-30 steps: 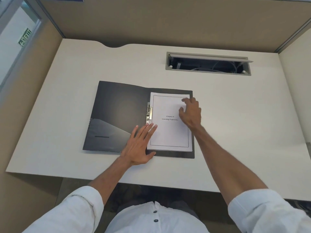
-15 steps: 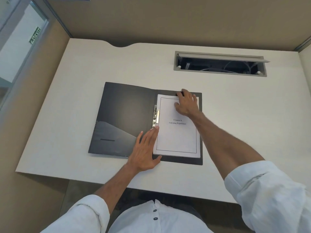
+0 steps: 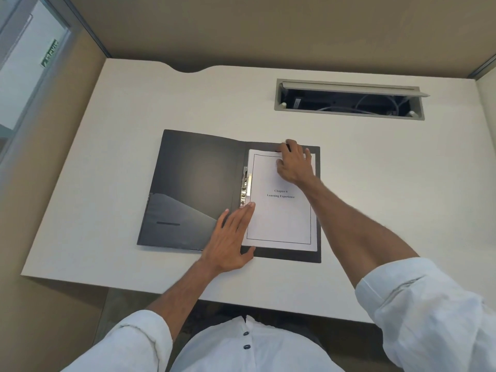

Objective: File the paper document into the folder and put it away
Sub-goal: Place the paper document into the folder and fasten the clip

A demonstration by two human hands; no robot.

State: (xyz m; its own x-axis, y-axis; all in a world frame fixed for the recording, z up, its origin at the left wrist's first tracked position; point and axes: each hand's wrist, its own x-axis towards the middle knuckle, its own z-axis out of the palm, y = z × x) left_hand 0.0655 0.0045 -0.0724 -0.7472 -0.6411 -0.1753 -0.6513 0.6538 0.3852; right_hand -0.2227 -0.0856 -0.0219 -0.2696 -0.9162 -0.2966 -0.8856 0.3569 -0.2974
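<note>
Two bare hands at work on an open folder (image 3: 198, 183), dark, lying flat near the middle of the counter (image 3: 375, 183). Paper document (image 3: 280, 218) already on the folder's right-hand leaf, its left edge right beside the metal clip (image 3: 246, 187) at the spine; whether that edge sits under the clip bar or only against it, impossible to tell from this angle.

Left hand (image 3: 232, 238) flat and spread, fingers together and pointing away from the body, palm on the folder's near edge by the spine, fingertips touching the document's left margin just below the clip. Nothing clamped there, only pressing down. Right hand (image 3: 294, 163) at the document's far edge, fingers curled over the top of the sheets and onto the folder's dark leaf beyond; grip partly closed around that top edge, though how many sheets it pinches (or whether it merely squares them) cannot be made out.

Judged from the layout: placing done, aligning in hand. Left to do, apparently: securing the sheets under the clip if not yet caught, swinging the left-hand cover with its pocket (image 3: 179, 221) over, then putting the closed folder away. No storage place visible beyond the folder, only an open cable tray (image 3: 349, 99) set into the counter farther back.
</note>
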